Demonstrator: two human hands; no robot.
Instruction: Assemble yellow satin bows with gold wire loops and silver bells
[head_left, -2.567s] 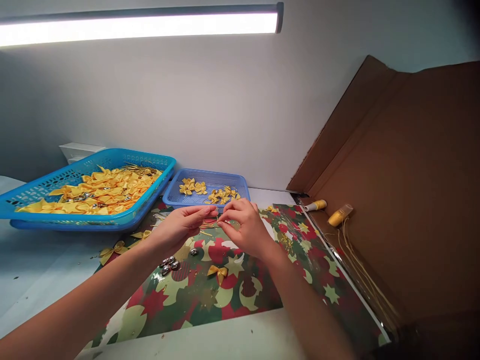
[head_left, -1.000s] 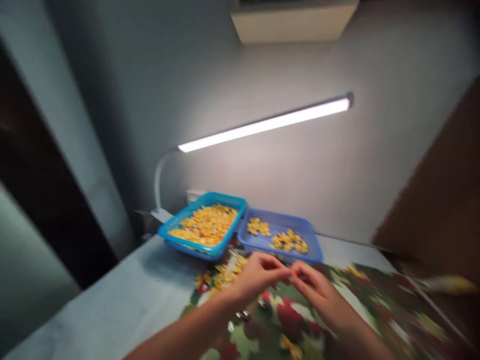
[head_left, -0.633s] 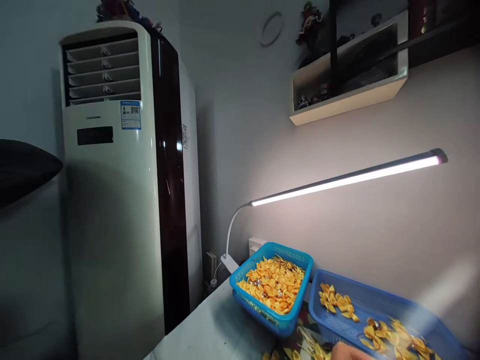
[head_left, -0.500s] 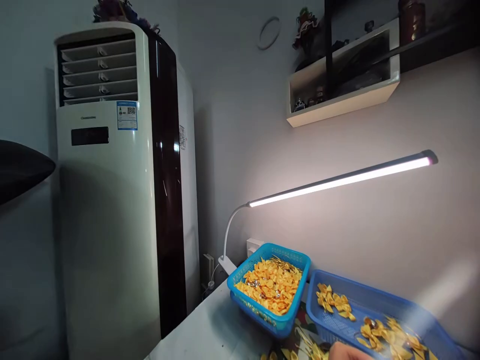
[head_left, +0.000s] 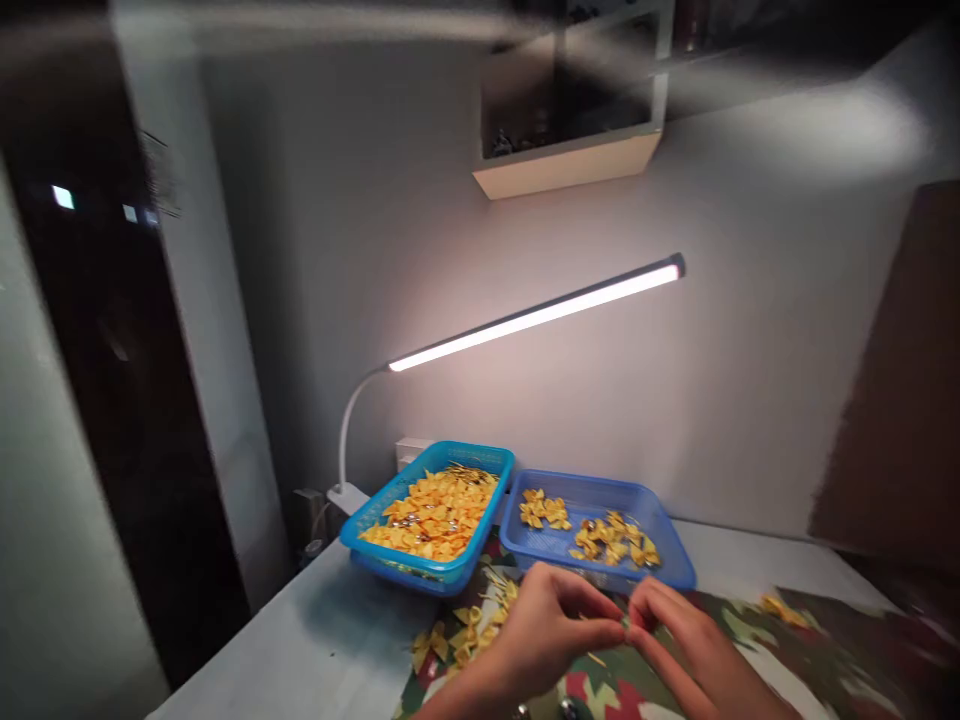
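My left hand (head_left: 544, 630) and my right hand (head_left: 679, 635) meet at the fingertips over a camouflage cloth (head_left: 739, 660). Thumb and fingers are pinched together on each; whatever lies between them is too small or hidden to make out. Yellow petal-like pieces (head_left: 469, 635), some with thin stems, lie on the cloth beside my left wrist. Just behind my hands stands a blue-violet basket (head_left: 517, 545) with two loose groups of yellow pieces (head_left: 611, 538). To its left, a bright blue basket (head_left: 360, 525) is heaped with more yellow pieces (head_left: 439, 510) and some shiny bits.
A white clip lamp (head_left: 536, 315) shines over the baskets from the table's left edge. The white table (head_left: 262, 635) reaches to the wall. A wall shelf (head_left: 570, 165) hangs above, and a tall cabinet-like air conditioner (head_left: 67, 400) stands at the left.
The view has swung right and down, so the baskets and lamp sit further left. Both my hands now show, pinched together; earlier only part of one hand showed at the bottom edge.
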